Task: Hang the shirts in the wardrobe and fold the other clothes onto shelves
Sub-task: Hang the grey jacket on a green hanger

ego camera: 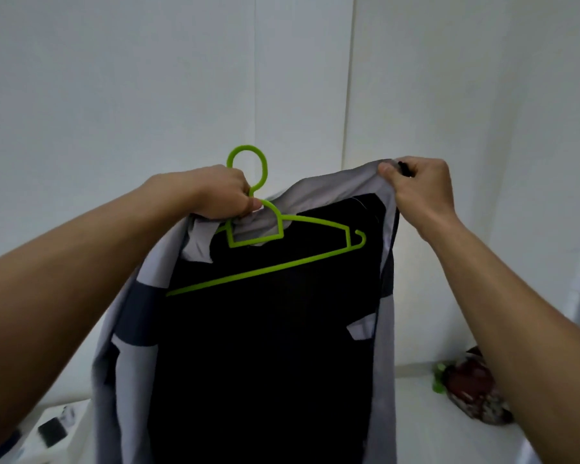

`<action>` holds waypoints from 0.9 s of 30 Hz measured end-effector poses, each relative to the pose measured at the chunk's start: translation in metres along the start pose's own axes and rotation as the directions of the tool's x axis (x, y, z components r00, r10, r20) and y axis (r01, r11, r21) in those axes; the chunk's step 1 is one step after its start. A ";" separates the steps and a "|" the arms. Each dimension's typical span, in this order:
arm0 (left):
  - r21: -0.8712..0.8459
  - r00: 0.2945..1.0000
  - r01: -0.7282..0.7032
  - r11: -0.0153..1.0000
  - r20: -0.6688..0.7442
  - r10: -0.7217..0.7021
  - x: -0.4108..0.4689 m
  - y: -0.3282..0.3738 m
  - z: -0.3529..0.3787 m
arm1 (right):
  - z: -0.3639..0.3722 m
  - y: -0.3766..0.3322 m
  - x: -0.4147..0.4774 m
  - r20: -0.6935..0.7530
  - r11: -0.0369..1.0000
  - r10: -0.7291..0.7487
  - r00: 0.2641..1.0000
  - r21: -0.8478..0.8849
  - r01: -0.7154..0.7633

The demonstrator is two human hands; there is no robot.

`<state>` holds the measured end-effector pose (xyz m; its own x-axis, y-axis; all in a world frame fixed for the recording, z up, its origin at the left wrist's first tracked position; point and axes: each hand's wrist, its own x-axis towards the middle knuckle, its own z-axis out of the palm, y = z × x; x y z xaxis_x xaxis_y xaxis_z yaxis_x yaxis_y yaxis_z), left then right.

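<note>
L hand clenched on green hanger neck + shirt collar; keeps hanger inside. R hand pinches shoulder fabric, lifted to clear hanger arm. Shirt held up facing white wall; not yet seated.

Grey-and-black fabric shirt held up on a lime-green plastic hanger, centre of the frame.

The shirt is seen hanging lengthwise from mid-frame down to the bottom edge, its black panel flanked by light grey sides with darker grey bands. Its upper right corner is lifted and pinched at the right of centre. The hanger, with a closed round loop at its top, is tilted, its right arm raised, and is lying against the black panel with its neck gathered in grey cloth.
</note>
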<state>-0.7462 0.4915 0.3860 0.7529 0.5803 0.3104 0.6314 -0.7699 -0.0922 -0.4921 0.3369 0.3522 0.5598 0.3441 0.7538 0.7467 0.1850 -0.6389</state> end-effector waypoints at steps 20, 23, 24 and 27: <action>0.107 0.969 0.007 0.994 -0.247 0.020 0.022 0.031 0.003 | 0.005 -0.018 -0.023 0.124 0.958 -0.216 0.969 -0.167 0.235; 0.053 0.960 -0.045 0.998 -0.274 0.058 0.022 0.039 0.012 | 0.016 -0.034 -0.043 0.414 0.927 -0.317 0.853 -0.052 0.370; 0.038 0.957 -0.081 0.996 -0.275 0.088 0.018 0.040 0.014 | 0.016 -0.033 -0.048 0.524 0.928 -0.302 0.797 -0.030 0.371; -0.025 0.931 -0.178 0.984 -0.327 0.160 0.008 0.037 0.021 | 0.000 -0.028 -0.057 0.707 0.979 -0.165 0.687 0.031 0.203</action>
<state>-0.7131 0.4736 0.3648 0.7415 0.3307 0.5838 0.4829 -0.8672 -0.1220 -0.5446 0.3117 0.3267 0.0076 0.8573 0.5148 0.8333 0.2792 -0.4772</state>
